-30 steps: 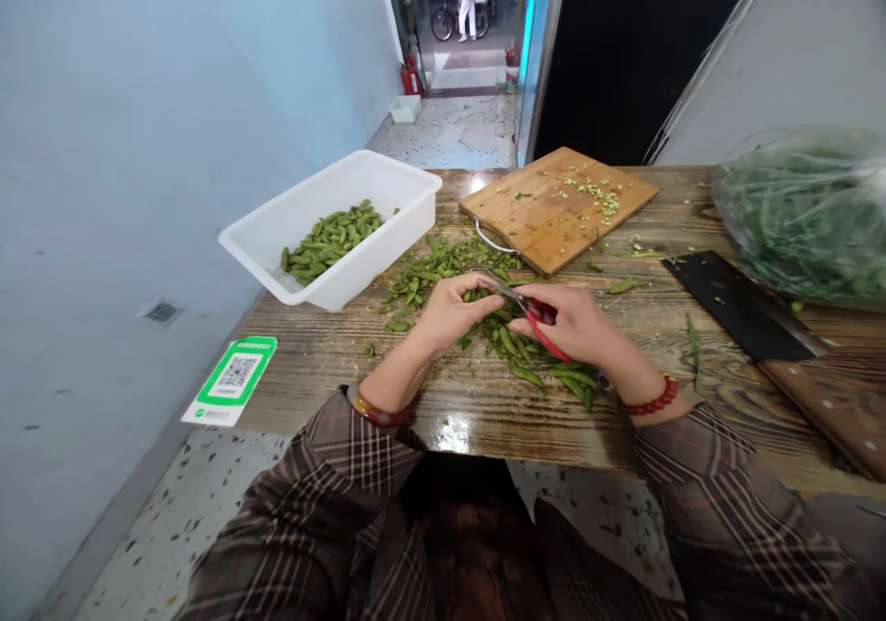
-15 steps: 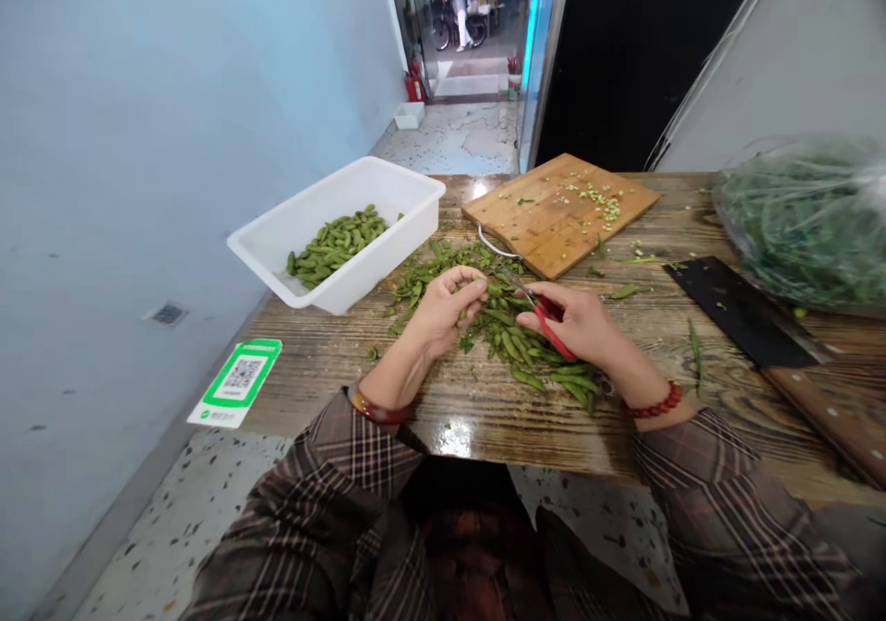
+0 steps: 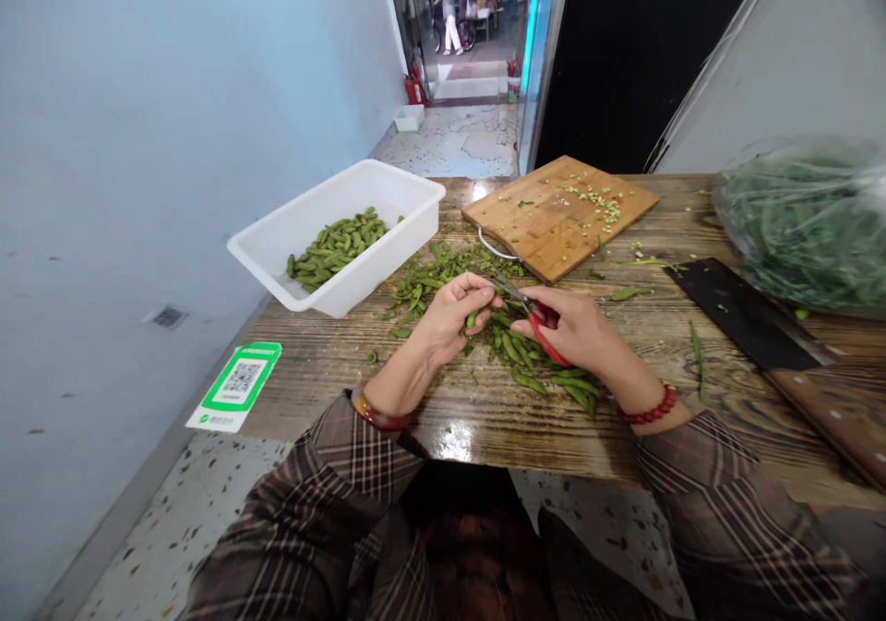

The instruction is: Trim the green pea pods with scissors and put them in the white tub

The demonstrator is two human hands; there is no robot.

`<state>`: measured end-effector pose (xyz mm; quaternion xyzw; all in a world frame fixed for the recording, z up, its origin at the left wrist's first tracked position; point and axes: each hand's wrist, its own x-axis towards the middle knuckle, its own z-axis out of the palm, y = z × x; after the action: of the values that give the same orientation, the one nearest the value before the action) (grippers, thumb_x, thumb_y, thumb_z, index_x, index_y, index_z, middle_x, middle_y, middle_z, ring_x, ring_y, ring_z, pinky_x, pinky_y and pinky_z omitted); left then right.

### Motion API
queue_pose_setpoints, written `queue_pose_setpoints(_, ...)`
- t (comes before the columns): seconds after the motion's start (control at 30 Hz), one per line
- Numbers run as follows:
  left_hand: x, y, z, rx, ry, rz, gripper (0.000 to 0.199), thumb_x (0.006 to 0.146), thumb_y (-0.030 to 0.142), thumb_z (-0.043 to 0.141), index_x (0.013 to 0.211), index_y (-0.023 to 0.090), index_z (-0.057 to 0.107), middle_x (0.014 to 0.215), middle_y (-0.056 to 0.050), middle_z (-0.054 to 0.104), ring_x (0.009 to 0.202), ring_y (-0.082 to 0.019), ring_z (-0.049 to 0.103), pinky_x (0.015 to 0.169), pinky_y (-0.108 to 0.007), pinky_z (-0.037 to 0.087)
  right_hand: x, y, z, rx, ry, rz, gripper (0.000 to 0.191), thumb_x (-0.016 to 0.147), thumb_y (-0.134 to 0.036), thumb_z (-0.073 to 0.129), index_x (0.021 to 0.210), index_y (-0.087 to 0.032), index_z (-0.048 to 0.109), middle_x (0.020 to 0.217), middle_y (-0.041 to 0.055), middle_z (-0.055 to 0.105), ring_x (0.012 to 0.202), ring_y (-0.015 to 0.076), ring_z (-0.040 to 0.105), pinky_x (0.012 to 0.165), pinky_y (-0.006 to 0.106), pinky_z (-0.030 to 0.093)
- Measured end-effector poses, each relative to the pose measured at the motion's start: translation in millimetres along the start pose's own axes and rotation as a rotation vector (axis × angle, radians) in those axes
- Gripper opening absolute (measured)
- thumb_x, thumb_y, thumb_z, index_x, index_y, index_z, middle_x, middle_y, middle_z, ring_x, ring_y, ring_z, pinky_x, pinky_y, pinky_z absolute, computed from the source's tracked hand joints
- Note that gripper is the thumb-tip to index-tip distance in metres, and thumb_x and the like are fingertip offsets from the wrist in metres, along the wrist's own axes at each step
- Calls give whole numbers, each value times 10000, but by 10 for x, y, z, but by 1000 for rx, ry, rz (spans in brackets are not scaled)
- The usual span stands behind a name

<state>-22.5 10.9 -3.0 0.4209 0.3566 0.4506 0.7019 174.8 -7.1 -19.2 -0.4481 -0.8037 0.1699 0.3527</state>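
Between the fingers of my left hand (image 3: 451, 318) is a green bean pod (image 3: 472, 319), pinched over the table. My right hand (image 3: 571, 326) grips red-handled scissors (image 3: 548, 340), whose metal blades point left toward the fingertips of my left hand. Loose pods (image 3: 516, 349) lie in a pile on the table under and between both hands. Behind my left hand are smaller pods and green trimmings (image 3: 443, 268). A white plastic tub (image 3: 405, 243) at the left back holds many pods (image 3: 339, 244).
A wooden cutting board (image 3: 546, 206) with green bits lies at the back. On the right are a cleaver (image 3: 748, 316) and a plastic bag of greens (image 3: 803, 224). A QR code card (image 3: 239, 383) sits at the table's left edge. A person (image 3: 448, 12) is outside the doorway.
My left hand has shifted slightly right, and the pod in it now shows below the fingers. The scissors and my right hand have moved slightly left. The person outside has moved left.
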Motion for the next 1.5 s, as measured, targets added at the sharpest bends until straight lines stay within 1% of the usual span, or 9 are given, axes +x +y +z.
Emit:
queue_pose_setpoints(0.27, 22, 4, -32, -46, -18, -17, 249, 701, 254, 718, 809, 162, 514, 633, 31, 571, 422, -29, 428, 368, -135, 210, -13, 41, 20, 10, -7, 13, 425, 807, -525, 624, 1060, -186, 676, 747, 30, 651, 632, 159, 559, 595, 261, 406)
queue_pose_setpoints(0.47, 42, 64, -63, -53, -6, -28, 263, 730, 347, 658, 721, 170, 464, 686, 18, 563, 457, -50, 453, 372, -154, 224, 12, 52, -123, 30, 153, 135, 434, 791, -515, 644, 1050, -170, 688, 675, 4, 600, 560, 125, 470, 538, 242, 353)
queue_pose_setpoints(0.6, 49, -6, -25, 325, 8, 73, 232, 709, 321, 714, 727, 164, 544, 684, 22, 580, 472, -51, 453, 413, -171, 298, 26, 54, -170, 56, 194, 140, 422, 792, -501, 643, 1047, -168, 686, 699, 5, 601, 585, 126, 477, 567, 243, 366)
queue_pose_setpoints(0.7, 90, -124, 20, 717, -28, 250, 138, 718, 254, 707, 813, 158, 677, 754, -13, 648, 651, -108, 577, 625, -225, 447, 37, 40, -173, 36, 202, 134, 420, 798, -495, 632, 1044, -159, 689, 679, 3, 588, 584, 130, 475, 569, 246, 364)
queue_pose_setpoints(0.8, 142, -253, 44, 1011, -87, 388, 170, 739, 224, 683, 897, 179, 728, 875, -51, 708, 814, -174, 631, 800, -294, 452, 44, 28, -169, 26, 195, 134, 416, 807, -485, 620, 1052, -156, 687, 677, 2, 582, 589, 131, 477, 574, 247, 363)
queue_pose_setpoints(0.9, 165, -321, 53, 1160, -115, 421, 133, 771, 222, 641, 863, 190, 732, 853, -57, 709, 791, -186, 630, 772, -307, 447, 46, 34, -163, 38, 180, 131, 418, 804, -477, 623, 1067, -157, 682, 662, -5, 565, 583, 130, 470, 574, 247, 362)
queue_pose_setpoints(1.13, 96, -117, 35, 925, 71, 338, 74, 721, 218, 652, 689, 152, 667, 711, -16, 662, 691, -137, 581, 721, -263, 444, 39, 49, -163, 41, 148, 162, 434, 789, -495, 634, 1066, -167, 692, 635, -13, 544, 551, 122, 437, 529, 244, 335)
queue_pose_setpoints(1.3, 45, 30, -100, 598, 274, 216, 181, 681, 314, 698, 733, 148, 650, 694, 15, 597, 543, -76, 448, 501, -199, 378, 31, 56, -166, 19, 111, 174, 469, 769, -509, 650, 1080, -160, 692, 668, 5, 590, 575, 137, 483, 545, 251, 368)
queue_pose_setpoints(1.5, 16, 84, -132, 480, 282, 158, 241, 638, 345, 742, 744, 148, 651, 697, 22, 561, 530, -58, 406, 432, -168, 325, 8, 101, -137, 17, 46, 121, 446, 761, -477, 672, 1085, -170, 692, 785, 43, 663, 666, 169, 569, 611, 270, 427)
